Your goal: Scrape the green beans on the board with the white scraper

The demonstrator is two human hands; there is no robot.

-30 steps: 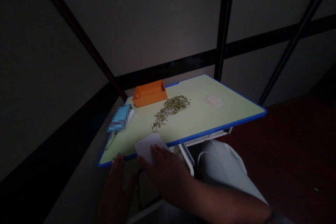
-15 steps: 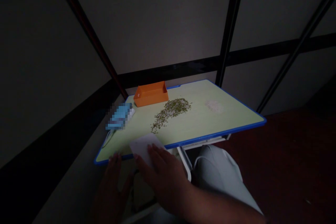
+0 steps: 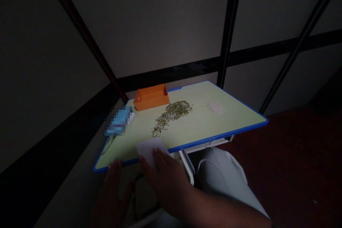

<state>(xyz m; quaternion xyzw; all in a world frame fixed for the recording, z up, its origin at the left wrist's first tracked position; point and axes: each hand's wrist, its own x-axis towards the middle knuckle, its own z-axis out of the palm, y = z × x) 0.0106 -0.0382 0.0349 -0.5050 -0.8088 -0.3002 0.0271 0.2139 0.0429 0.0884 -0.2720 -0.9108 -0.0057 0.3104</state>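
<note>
We recorded the left hand [image 3: 112, 194] low at the near edge of the surface [image 3: 192, 130], open, with its fingers [image 3: 114, 166] spread at the blue rim and holding nothing. Beyond it lay a blue packet [image 3: 119, 121], too blurred to identify. An orange tray [image 3: 151, 97] stood at the far edge. A white plastic card [image 3: 149, 149] lay across the near rim, overhanging it, beneath the right hand [image 3: 167, 181], whose fingers [image 3: 157, 156] rested flat and open on top, with no grip visible. Further right ran a streak of small green grains [image 3: 171, 115], then a pale patch of white grains [image 3: 215, 107], with a knee in pale trousers [image 3: 224, 174] below the rim. We judged the card the item in hand; shifting it called for maintaining that flat contact. Compared with the earlier frame, the card remained under the right hand, while the surface sat slightly differently in view.
</note>
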